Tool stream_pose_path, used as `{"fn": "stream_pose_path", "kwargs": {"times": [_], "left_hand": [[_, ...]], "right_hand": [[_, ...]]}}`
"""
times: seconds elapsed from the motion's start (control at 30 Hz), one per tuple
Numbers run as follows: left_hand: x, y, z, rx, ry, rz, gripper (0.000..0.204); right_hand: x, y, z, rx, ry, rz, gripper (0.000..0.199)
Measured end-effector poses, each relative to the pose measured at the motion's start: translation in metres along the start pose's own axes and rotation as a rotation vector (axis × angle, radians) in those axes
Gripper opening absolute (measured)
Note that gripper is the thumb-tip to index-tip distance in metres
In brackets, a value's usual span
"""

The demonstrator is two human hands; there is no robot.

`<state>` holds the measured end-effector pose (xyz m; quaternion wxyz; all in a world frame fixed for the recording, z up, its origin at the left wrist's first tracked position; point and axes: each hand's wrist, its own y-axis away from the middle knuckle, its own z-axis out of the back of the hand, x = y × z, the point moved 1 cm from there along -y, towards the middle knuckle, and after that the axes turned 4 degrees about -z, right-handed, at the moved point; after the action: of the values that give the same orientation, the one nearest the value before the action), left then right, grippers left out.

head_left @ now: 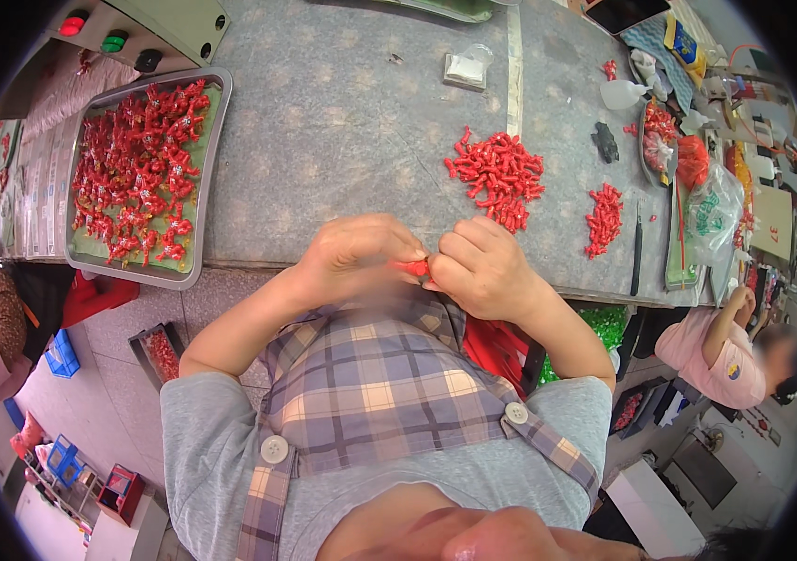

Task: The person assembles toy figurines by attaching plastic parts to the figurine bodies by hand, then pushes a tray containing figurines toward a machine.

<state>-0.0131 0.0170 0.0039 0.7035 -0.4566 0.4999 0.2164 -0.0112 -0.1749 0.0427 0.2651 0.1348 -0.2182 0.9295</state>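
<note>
My left hand (361,254) and my right hand (481,266) meet at the table's front edge, above the plaid apron. Between their fingertips is a small glossy red piece (414,268), pinched from both sides; its shape is mostly covered by the fingers. Just beyond my right hand lies a heap of small red pieces (499,173) on the grey table cover. Farther right sits a smaller pile of red pieces (604,221). A metal tray (200,201) with a green lining, at the left, carries many red figures standing in rows.
A control box (160,37) with red and green buttons stands behind the tray. A black-handled tool (638,251), a dark lump (605,142), a white squeeze bottle (623,93) and a plastic bag (716,210) lie on the right. Co-workers sit at both sides.
</note>
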Motion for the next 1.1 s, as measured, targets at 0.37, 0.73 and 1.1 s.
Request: {"fn": "stream_pose_path", "kwargs": {"times": [0.37,0.73,1.1], "left_hand": [[0.0060,0.0033,-0.0014,0.001,-0.125,-0.149,0.020],[0.0044,0.0029,-0.0007,-0.011,-0.148,-0.220,0.022],[0.0065,0.0030,-0.0008,-0.006,-0.156,-0.222,0.022]], "right_hand": [[0.0010,0.0019,-0.0021,-0.036,0.070,0.050,0.019],[0.0028,-0.0002,-0.0014,-0.043,0.120,0.075,0.016],[0.0023,0.0011,-0.0010,-0.036,0.140,0.063,0.017]]}}
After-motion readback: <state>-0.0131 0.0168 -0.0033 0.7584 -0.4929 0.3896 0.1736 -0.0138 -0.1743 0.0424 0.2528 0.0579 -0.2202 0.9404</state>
